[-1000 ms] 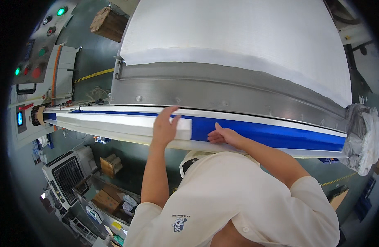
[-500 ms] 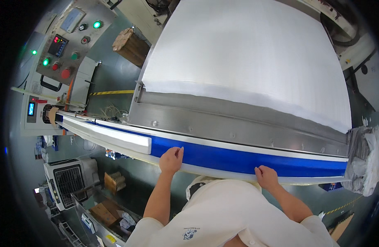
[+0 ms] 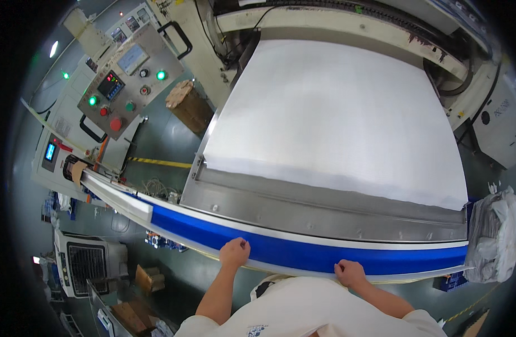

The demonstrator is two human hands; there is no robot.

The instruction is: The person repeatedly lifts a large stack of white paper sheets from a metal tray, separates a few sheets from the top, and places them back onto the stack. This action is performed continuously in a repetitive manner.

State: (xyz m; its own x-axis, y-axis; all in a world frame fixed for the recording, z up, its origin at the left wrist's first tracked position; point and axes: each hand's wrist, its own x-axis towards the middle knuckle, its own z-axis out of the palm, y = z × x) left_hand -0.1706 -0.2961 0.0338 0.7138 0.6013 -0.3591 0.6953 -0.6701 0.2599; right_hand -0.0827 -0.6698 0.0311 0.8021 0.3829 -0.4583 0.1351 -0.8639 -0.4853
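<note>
In front of me runs a narrow conveyor with a blue belt (image 3: 291,251), bordered by pale rails. My left hand (image 3: 235,253) is loosely closed at the belt's near side, thumb against the curled fingers. Farther right, my right hand (image 3: 350,273) is curled at the same near edge. I see nothing in either hand. A long white strip (image 3: 131,205) lies on the belt's left part, its squared end well left of my left hand. Beyond the belt, a white sheet (image 3: 336,118) covers most of a metal table (image 3: 303,210).
A control panel (image 3: 126,84) with lit buttons stands at the far left. At the conveyor's right end hangs a bundle of whitish sheets (image 3: 493,236). A brown block-like stack (image 3: 189,106) stands behind the table's left side. An air cooler (image 3: 89,264) sits on the floor at lower left.
The white strip has travelled left along the belt, away from my left hand. My view has tilted up, showing more of the machine behind the sheet. Both hands stay curled at the belt.
</note>
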